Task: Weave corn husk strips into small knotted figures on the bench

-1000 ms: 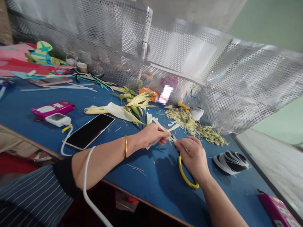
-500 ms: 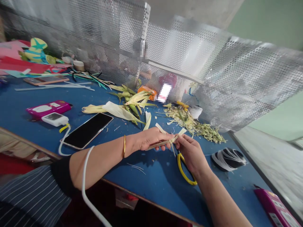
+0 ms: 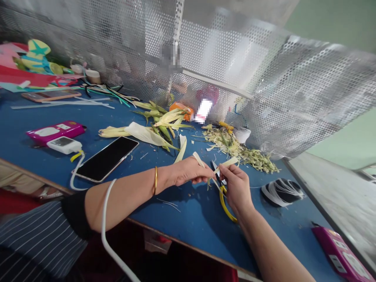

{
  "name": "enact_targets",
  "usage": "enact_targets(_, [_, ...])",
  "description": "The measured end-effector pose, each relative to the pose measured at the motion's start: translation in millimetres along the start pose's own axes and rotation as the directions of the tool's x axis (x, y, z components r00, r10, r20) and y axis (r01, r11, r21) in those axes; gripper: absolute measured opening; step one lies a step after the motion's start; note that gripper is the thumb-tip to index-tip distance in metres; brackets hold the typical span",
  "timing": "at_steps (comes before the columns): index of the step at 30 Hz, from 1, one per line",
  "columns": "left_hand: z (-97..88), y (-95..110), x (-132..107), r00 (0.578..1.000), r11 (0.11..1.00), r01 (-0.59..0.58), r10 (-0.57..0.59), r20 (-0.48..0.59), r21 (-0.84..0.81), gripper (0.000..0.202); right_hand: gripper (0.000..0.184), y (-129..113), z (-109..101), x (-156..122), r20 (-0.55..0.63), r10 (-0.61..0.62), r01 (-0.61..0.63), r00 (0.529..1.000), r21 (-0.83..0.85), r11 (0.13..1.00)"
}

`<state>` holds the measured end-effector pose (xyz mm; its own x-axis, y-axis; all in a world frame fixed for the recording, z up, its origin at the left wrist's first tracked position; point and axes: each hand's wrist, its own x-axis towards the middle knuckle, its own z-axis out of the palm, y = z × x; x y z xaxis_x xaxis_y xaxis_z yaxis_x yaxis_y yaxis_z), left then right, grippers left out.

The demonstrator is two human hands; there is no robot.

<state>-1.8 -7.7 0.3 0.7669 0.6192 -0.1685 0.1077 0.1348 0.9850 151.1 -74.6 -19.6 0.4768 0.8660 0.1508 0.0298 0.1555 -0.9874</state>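
My left hand [image 3: 195, 171] is closed on corn husk strips; one pale strip [image 3: 199, 159] sticks up past its fingers. My right hand [image 3: 235, 184] pinches another strip of corn husk [image 3: 227, 164] near its end, and this strip runs left toward my left fingertips. How the pieces join is hidden between the fingers. Under my right hand, on the blue table, lie scissors with yellow handles [image 3: 226, 207], their blades partly covered. A loose corn husk piece [image 3: 181, 148] lies just beyond my left hand, with more husks [image 3: 143, 135] behind it.
A black phone [image 3: 107, 158] and a purple device [image 3: 55, 132] lie at left. Husk scraps [image 3: 235, 147] are heaped near the perforated metal screen [image 3: 217, 51]. A black spool of white thread [image 3: 282, 192] stands at right. A white cable [image 3: 105, 235] crosses my left forearm.
My hands have drawn slightly apart, and the husk strip now stretches between them. The scissors' blades show more than before. The view has shifted slightly.
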Motion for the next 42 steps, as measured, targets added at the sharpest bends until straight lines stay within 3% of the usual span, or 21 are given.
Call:
enact_targets(4, [-1.8, -2, 0, 1.000, 0.999, -0.021, 0.020, 0.022, 0.035, 0.019, 0.040, 3, -3, 3, 0.016, -0.012, 0.013, 1.000, -0.033, 0.999])
enact_targets(7, [-1.5, -2, -1, 1.000, 0.998, -0.004, 0.002, 0.031, 0.064, 0.020, 0.032, 4, -10, 9, 0.037, -0.007, 0.013, 0.999, -0.160, 0.987])
enact_targets(9, [0.6, -1, -2, 0.999, 0.996, 0.027, -0.031, 0.038, 0.088, 0.018, 0.026, 1, -16, 12, -0.032, -0.159, 0.140, 0.987, -0.326, 0.935])
enact_targets(10, [2.2, 0, -3, 0.998, 0.994, 0.037, -0.042, 0.046, 0.104, 0.018, 0.031, -2, -17, 12, -0.045, -0.282, 0.238, 0.958, -0.422, 0.875])
enact_targets(12, [6.0, 0, -4, 0.997, 0.991, 0.035, -0.044, 0.066, 0.132, 0.017, 0.032, -8, -18, 10, 0.100, -0.465, 0.440, 0.880, -0.542, 0.716])
enact_targets(14, [9.4, -1, -5, 0.996, 0.987, 0.039, -0.051, 0.074, 0.157, 0.019, 0.016, -13, -14, 5, 0.363, -0.437, 0.567, 0.823, -0.494, 0.659])
enact_targets(16, [11.3, -2, -5, 0.996, 0.982, 0.062, -0.073, 0.057, 0.177, 0.021, 0.010, -15, -7, -2, 0.477, -0.347, 0.558, 0.808, -0.426, 0.713])
enact_targets(17, [11.7, -3, -5, 0.995, 0.979, 0.075, -0.086, 0.049, 0.191, 0.022, 0.009, -15, -4, -4, 0.476, -0.308, 0.518, 0.824, -0.410, 0.751])
enact_targets(21, [11.1, -3, -5, 0.994, 0.964, 0.081, -0.098, 0.055, 0.255, 0.030, 0.014, -13, 1, -8, 0.352, -0.167, 0.298, 0.921, -0.360, 0.884])
enact_targets(25, [12.6, 1, -7, 0.999, 0.983, 0.044, -0.043, -0.006, 0.179, 0.028, 0.018, -14, -2, -6, 0.258, -0.092, 0.160, 0.962, -0.255, 0.954])
enact_targets(34, [16.8, -1, -8, 1.000, 0.978, -0.003, -0.002, 0.024, 0.206, 0.030, 0.018, -11, 4, -9, 0.149, -0.130, 0.167, 0.980, -0.268, 0.949])
enact_targets(42, [18.4, -1, -9, 0.996, 0.984, 0.058, -0.069, 0.058, 0.169, 0.025, 0.016, -4, -1, -6, 0.190, -0.250, 0.309, 0.949, -0.424, 0.852])
